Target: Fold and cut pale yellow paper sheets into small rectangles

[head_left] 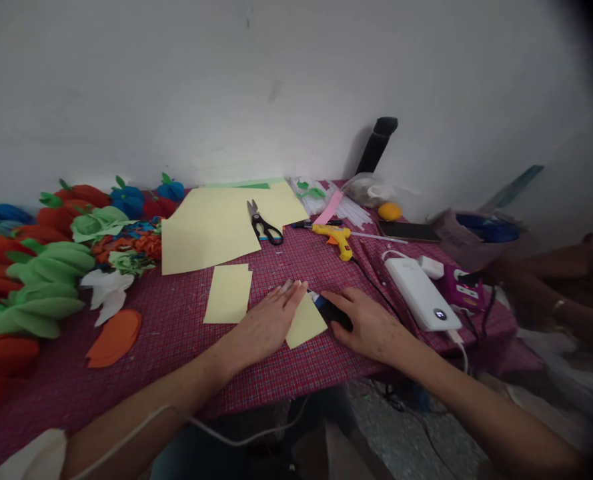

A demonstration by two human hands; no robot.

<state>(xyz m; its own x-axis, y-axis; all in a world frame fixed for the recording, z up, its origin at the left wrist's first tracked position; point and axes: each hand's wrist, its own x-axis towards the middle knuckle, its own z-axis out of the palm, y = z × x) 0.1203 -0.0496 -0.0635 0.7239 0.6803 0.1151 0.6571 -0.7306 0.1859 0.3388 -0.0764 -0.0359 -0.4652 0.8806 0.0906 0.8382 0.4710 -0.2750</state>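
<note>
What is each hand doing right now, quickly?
Left hand: open, fingers extended, lying over a pale yellow paper piece.
Right hand: closed, holding a dark-handled tool.

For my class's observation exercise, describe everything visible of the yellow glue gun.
The yellow glue gun looks plastic, with an orange trigger. It lies on its side on the checked cloth, handle toward the viewer, front end pointing left. A thin whitish stick extends from its rear and a black cord from its handle. Neither left hand nor right hand touches it.
</note>
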